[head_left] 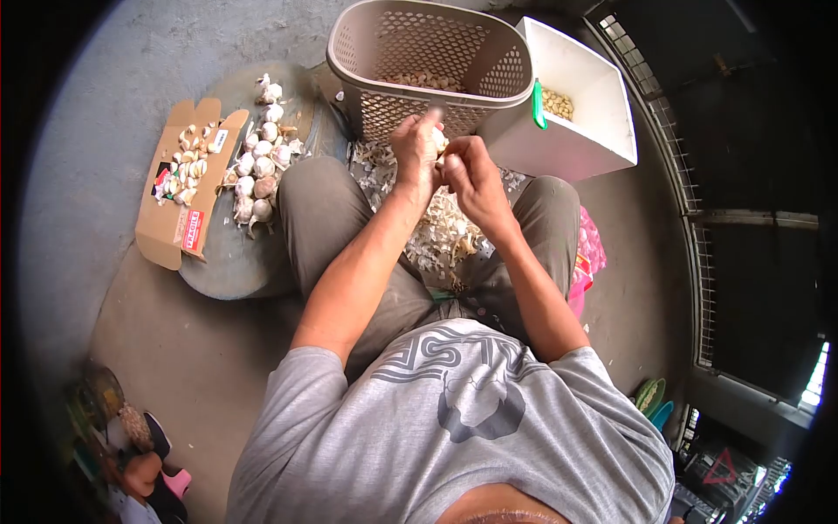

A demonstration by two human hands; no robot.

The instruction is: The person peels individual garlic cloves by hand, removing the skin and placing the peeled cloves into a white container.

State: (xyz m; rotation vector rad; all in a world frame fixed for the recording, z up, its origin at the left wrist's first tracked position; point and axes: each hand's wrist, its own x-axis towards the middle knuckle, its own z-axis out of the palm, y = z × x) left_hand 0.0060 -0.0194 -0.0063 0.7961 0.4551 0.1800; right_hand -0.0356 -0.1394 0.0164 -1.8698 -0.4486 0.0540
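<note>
My left hand (414,150) is closed around a piece of garlic (440,140), its pale side showing between the fingers. Against it, my right hand (476,179) pinches with thumb and fingertips. Whether this is a whole bulb or part of one is hard to make out. Both hands are held together above a heap of papery garlic skins (441,231) between my knees. To the left, whole garlic bulbs (262,166) lie piled on a round grey surface (227,275). Beside them, loose cloves (188,170) rest on a flattened cardboard box (159,242).
Ahead stands a brown perforated basket (349,61) with cloves at its bottom. A white box (576,144) to its right also contains cloves, and a green-handled object (539,106) hangs over its rim. A pink bag (591,249) lies beside my right knee.
</note>
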